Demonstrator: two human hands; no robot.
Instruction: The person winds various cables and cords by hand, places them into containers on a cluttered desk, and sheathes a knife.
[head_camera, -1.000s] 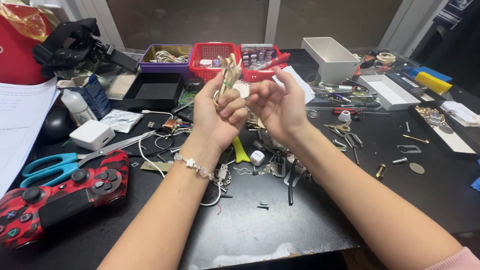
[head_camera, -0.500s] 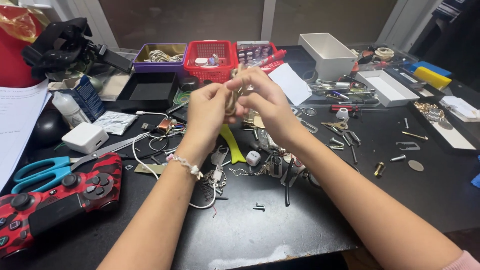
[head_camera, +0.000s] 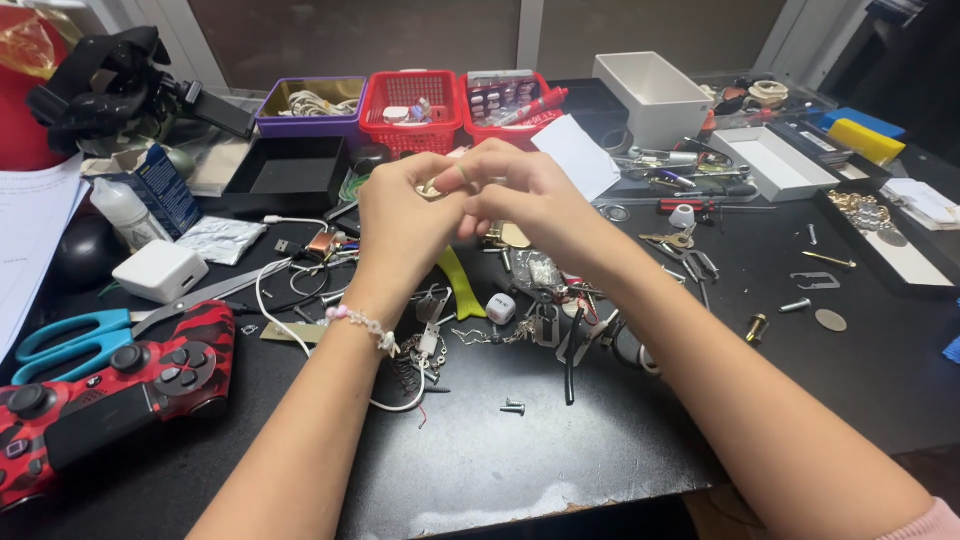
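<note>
While hands pinch something half-hidden, perhaps cord (head_camera: 432, 188), die (head_camera: 500, 307), scissors (head_camera: 70, 335) nearby

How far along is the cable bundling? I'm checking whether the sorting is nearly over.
Done, apparently: white cables already lie in the purple basket. In hand: left hand and right hand meet around a beige cord bundle, mostly hidden. Left: a loose white cable and scattered screws on the table.

light: bright, overhead | shadows: soft | glare: table sheen | focus: sharp | edges: stretched
</note>
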